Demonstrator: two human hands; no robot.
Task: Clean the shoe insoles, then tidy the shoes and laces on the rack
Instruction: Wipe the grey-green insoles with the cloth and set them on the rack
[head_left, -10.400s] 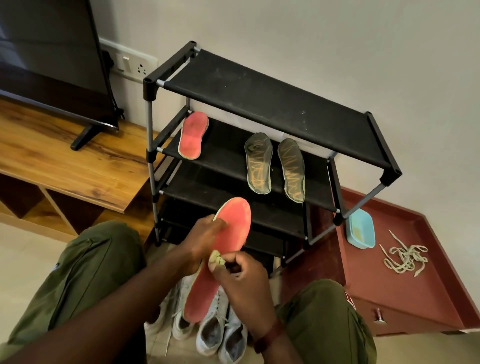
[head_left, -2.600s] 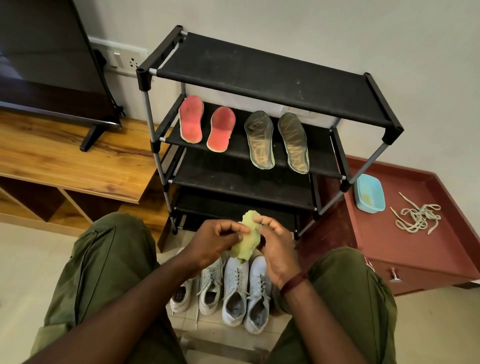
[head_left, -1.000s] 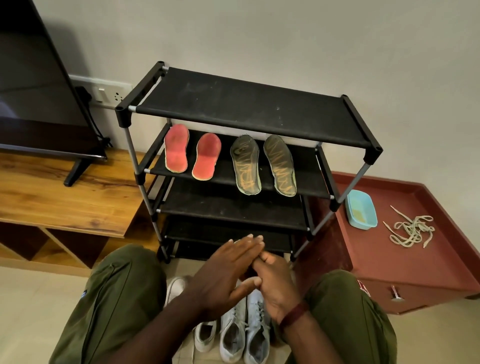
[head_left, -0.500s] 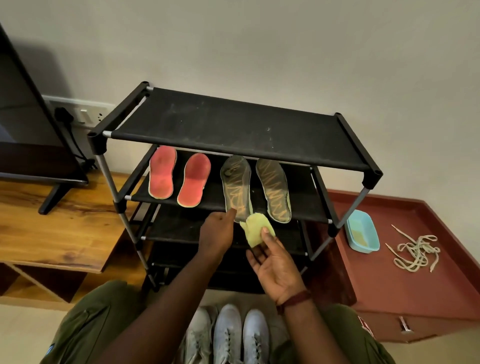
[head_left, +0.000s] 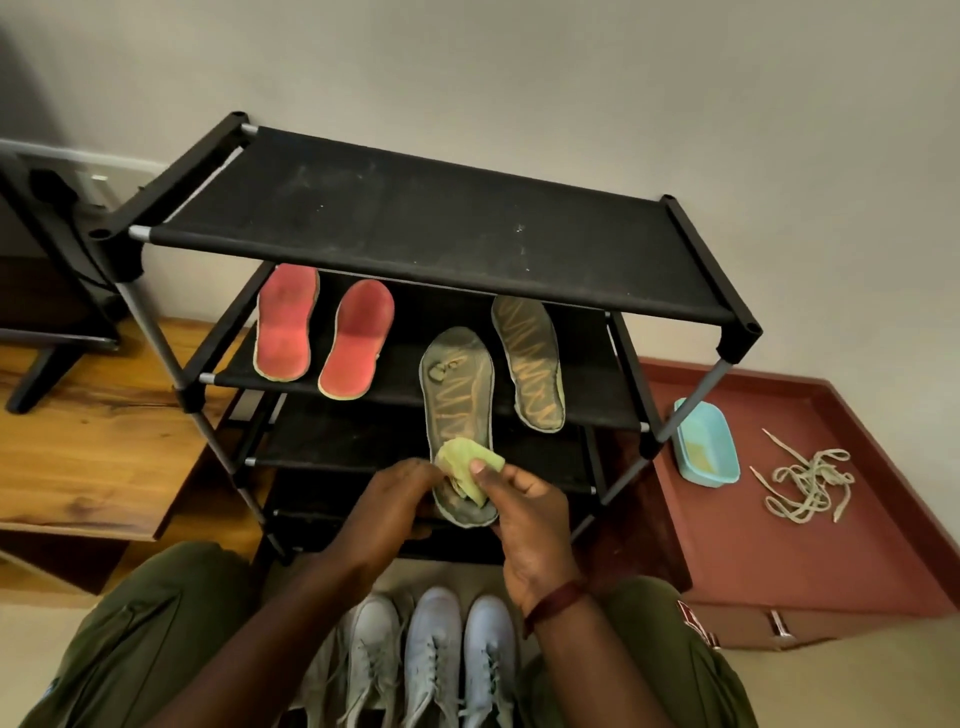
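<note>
Grey insole (head_left: 457, 395) gripped by left hand (head_left: 395, 504), held before the rack (head_left: 426, 228) — yellow cloth (head_left: 460, 462) pinched against it by right hand (head_left: 530, 525)

The black fabric shoe rack (head_left: 415, 228) is standing left of the red-brown rimmed counter (head_left: 779, 561). On its second shelf two pink foam insoles (head_left: 285, 325) are lying at the left and a grey patterned insole (head_left: 530, 364) at the right. A second grey patterned insole (head_left: 457, 395) is sticking out before that shelf, between the left grip (head_left: 395, 499) and the right grip (head_left: 524, 519), under the yellow-green cloth (head_left: 467, 467). White lace-up sneakers (head_left: 431, 654) are standing on the floor before the rack. On the counter the light blue plastic tub (head_left: 706, 447) is sitting nearest the rack, the pale tangled laces (head_left: 805, 483) right of it.
</note>
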